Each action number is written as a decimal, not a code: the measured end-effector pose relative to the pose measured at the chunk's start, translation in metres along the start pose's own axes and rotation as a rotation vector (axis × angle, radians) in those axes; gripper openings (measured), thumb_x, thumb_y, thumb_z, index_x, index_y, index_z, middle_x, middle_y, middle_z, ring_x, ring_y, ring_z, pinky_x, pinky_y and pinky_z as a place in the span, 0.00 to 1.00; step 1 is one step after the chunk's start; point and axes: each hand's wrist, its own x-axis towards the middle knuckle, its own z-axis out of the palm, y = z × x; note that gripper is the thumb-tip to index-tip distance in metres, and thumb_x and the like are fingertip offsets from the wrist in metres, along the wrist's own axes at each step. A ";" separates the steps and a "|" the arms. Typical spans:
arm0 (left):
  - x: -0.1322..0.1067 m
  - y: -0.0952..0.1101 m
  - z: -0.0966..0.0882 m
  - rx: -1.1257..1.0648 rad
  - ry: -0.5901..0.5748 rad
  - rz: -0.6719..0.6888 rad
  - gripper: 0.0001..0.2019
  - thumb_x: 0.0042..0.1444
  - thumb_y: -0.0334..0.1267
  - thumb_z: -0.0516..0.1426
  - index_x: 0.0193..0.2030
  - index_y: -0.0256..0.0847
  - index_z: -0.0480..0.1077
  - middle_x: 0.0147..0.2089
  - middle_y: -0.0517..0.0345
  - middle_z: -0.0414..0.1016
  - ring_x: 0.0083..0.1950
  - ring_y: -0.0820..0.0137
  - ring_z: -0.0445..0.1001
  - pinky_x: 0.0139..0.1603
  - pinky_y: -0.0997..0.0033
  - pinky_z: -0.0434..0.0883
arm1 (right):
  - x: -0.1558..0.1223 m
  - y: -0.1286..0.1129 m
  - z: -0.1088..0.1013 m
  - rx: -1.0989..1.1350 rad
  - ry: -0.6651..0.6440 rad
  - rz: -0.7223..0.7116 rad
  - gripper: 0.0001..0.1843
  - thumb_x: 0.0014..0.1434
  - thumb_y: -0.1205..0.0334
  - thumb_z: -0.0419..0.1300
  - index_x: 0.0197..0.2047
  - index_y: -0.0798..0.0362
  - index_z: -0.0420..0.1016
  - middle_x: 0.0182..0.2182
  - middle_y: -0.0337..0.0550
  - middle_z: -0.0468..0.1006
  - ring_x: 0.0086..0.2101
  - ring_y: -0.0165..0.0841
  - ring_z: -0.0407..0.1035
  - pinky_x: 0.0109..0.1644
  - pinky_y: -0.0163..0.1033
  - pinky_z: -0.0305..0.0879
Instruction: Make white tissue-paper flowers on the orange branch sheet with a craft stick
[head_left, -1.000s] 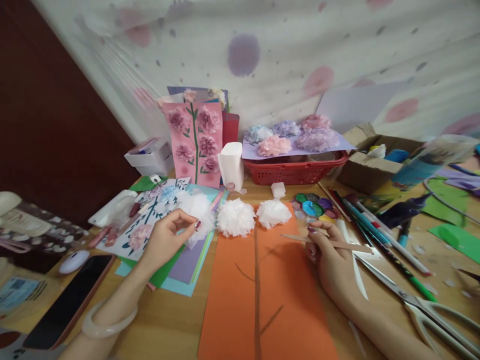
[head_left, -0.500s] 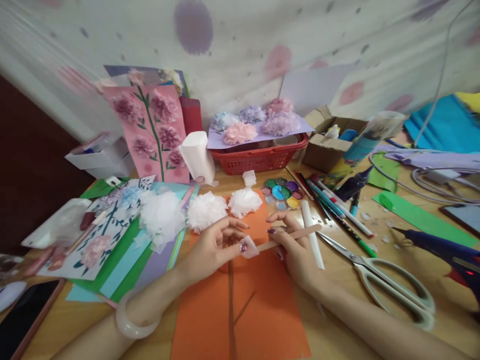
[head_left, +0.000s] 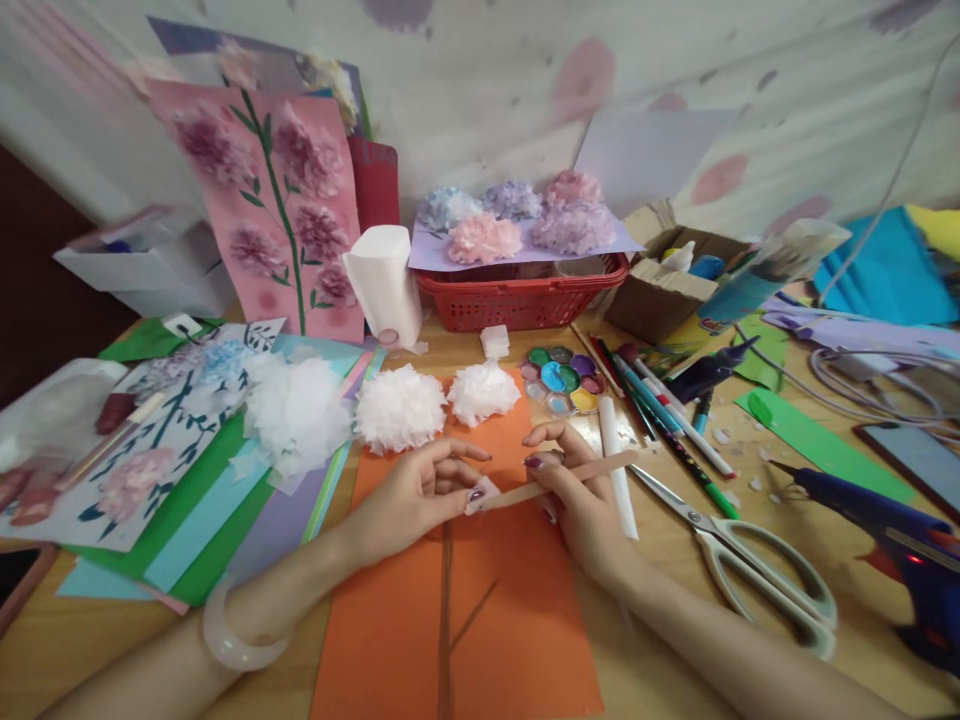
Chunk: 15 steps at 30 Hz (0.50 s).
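Both hands meet over an orange paper sheet (head_left: 517, 640) with a painted brown stem. My right hand (head_left: 574, 490) grips a thin wooden stick (head_left: 592, 472) that points left. My left hand (head_left: 420, 488) pinches a small pale scrap (head_left: 482, 492) against the stick's left tip. Three white tissue flowers lie behind the hands: one (head_left: 296, 412) on the coloured papers at left, one (head_left: 400, 407) at the sheet's top edge, one (head_left: 482, 390) on the sheet. A pale bangle (head_left: 236, 640) circles my left wrist.
A paint palette (head_left: 559, 378), pens (head_left: 660, 405) and a white roll (head_left: 616, 465) lie right of the hands, then scissors (head_left: 757, 575) and a blue glue gun (head_left: 892, 525). A red basket (head_left: 525, 295), a pink flower card (head_left: 281, 205) and a cardboard box (head_left: 671, 285) stand behind.
My left hand let go of the left tissue flower and came to the stick's tip, now pinching a small scrap there. The view has swung right and down.
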 end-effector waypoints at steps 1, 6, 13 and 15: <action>0.000 0.000 -0.001 -0.001 -0.001 -0.008 0.18 0.51 0.36 0.63 0.49 0.42 0.69 0.41 0.56 0.79 0.45 0.67 0.78 0.49 0.66 0.71 | 0.000 0.001 0.000 -0.002 0.007 -0.003 0.09 0.51 0.61 0.60 0.38 0.49 0.67 0.14 0.25 0.57 0.15 0.23 0.48 0.19 0.31 0.42; 0.000 -0.001 -0.003 -0.095 -0.047 -0.018 0.15 0.58 0.42 0.61 0.50 0.40 0.69 0.40 0.57 0.79 0.44 0.70 0.77 0.51 0.66 0.71 | 0.001 0.005 -0.003 0.006 0.031 -0.008 0.07 0.54 0.63 0.60 0.38 0.49 0.67 0.16 0.25 0.56 0.16 0.23 0.48 0.20 0.30 0.43; 0.001 -0.004 -0.002 -0.125 -0.076 -0.017 0.18 0.53 0.34 0.65 0.50 0.40 0.69 0.42 0.58 0.80 0.45 0.72 0.77 0.50 0.70 0.71 | 0.001 0.006 -0.006 0.020 0.045 -0.039 0.06 0.56 0.64 0.59 0.38 0.48 0.68 0.15 0.25 0.59 0.16 0.23 0.48 0.20 0.31 0.43; 0.001 -0.004 -0.002 -0.155 -0.068 -0.027 0.17 0.55 0.36 0.64 0.50 0.39 0.68 0.41 0.57 0.80 0.43 0.71 0.79 0.50 0.68 0.72 | 0.001 0.004 -0.006 0.061 0.093 -0.059 0.05 0.56 0.62 0.59 0.37 0.48 0.67 0.14 0.25 0.58 0.16 0.24 0.47 0.20 0.31 0.42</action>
